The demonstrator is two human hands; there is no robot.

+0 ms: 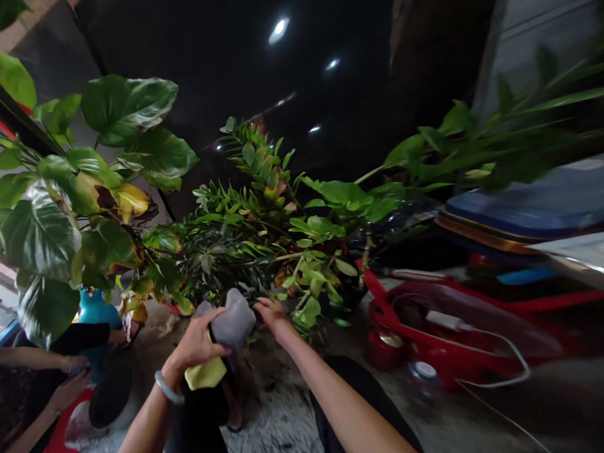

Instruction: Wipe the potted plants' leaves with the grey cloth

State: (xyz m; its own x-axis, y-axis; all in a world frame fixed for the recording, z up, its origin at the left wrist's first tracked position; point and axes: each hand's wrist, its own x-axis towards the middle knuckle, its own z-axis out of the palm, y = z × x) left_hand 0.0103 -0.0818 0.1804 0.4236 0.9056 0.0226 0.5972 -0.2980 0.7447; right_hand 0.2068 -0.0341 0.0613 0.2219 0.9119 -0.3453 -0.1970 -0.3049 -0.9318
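Two hands at the potted plants, cloths in the left.

Left hand point(197, 348), bangle point(167, 388) at the wrist, grip pinching a grey cloth point(235, 321) with a yellow cloth point(206, 374) tucked beneath, low in front of the narrow-leaved plant point(242, 236). Right hand point(272, 314) just beside the grey cloth, fingers curled among the leaves; grip there hard to tell. Another person's hands point(71, 377) at far left, near a teal pot point(96, 309). Red appliance point(437, 341) on the floor point(281, 434) at right.

Both forearms are bare, with no sleeves showing. The left hand point(194, 348) has a smooth, pale grey-green bangle of glossy stone point(167, 388) around its wrist. The right hand point(272, 314) wears nothing. Dark black trousers point(340, 412) cover both legs.
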